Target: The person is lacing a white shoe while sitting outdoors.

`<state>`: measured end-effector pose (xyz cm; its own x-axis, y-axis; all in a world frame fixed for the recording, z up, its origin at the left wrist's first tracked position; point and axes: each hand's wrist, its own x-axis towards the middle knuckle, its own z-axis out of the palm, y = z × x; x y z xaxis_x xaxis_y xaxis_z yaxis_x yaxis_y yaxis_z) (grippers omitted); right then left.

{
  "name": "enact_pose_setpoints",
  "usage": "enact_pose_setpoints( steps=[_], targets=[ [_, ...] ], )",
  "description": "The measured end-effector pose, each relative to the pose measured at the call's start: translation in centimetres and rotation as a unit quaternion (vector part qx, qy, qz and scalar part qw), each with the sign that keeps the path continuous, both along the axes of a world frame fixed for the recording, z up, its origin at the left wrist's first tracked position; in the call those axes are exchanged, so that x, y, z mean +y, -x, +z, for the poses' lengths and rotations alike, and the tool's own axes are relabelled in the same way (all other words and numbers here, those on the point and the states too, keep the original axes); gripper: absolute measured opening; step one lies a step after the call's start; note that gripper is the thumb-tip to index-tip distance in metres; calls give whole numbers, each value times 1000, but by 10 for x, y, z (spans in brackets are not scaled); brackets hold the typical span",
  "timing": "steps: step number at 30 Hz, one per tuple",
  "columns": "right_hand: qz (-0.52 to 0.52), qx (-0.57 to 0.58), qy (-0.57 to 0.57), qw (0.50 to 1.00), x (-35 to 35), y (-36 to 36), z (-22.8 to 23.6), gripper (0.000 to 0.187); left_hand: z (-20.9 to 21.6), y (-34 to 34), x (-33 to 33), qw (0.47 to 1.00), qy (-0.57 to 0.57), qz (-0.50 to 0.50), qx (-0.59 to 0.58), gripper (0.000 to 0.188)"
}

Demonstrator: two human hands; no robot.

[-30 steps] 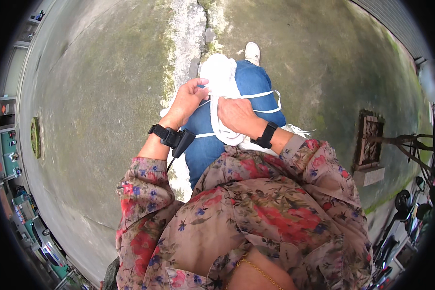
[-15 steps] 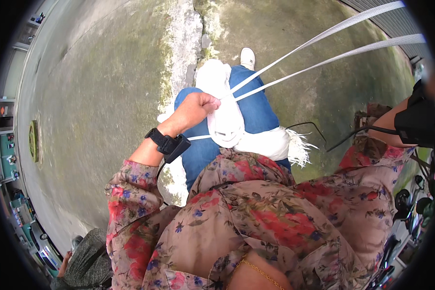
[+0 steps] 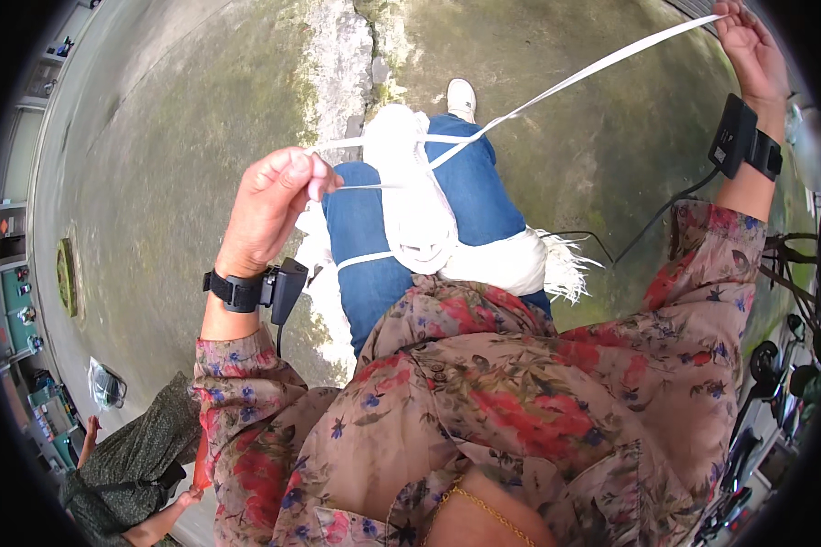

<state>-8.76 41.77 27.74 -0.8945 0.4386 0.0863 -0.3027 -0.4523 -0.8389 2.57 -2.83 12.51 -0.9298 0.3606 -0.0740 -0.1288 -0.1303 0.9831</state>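
Note:
Across my lap, between my jeans-clad thighs, lies a long white wrapped bundle (image 3: 409, 196) with a rounded, sole-like near end. Flat white straps (image 3: 579, 85) run out from its far part to both sides. My left hand (image 3: 278, 196) is left of the bundle, its fingers closed on a white strap that stretches toward the bundle's middle. Raised at the far upper right, my right hand (image 3: 755, 56) pinches the end of a strap pulled taut. A white fringed cloth (image 3: 500, 266) lies over my right thigh, touching the bundle's near end.
Mossy concrete ground (image 3: 182, 201) spreads around me, with a crack running away ahead. Black cables hang from the devices on my wrists. At the lower left, another person in dark patterned clothing (image 3: 146, 447) stands close behind my elbow. Parked two-wheelers (image 3: 748, 438) are at the right edge.
My left hand has moved left, off the bundle, drawing a strap with it. My right hand has come into view at the upper right. The other person shows more at the lower left.

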Motion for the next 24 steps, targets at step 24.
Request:
enact_pose_setpoints(
  steps=[24],
  targets=[
    [251, 18, -748, 614, -184, -112, -289, 12, -108, -22, 27, 950, 307, 5, -62, 21]
  ],
)
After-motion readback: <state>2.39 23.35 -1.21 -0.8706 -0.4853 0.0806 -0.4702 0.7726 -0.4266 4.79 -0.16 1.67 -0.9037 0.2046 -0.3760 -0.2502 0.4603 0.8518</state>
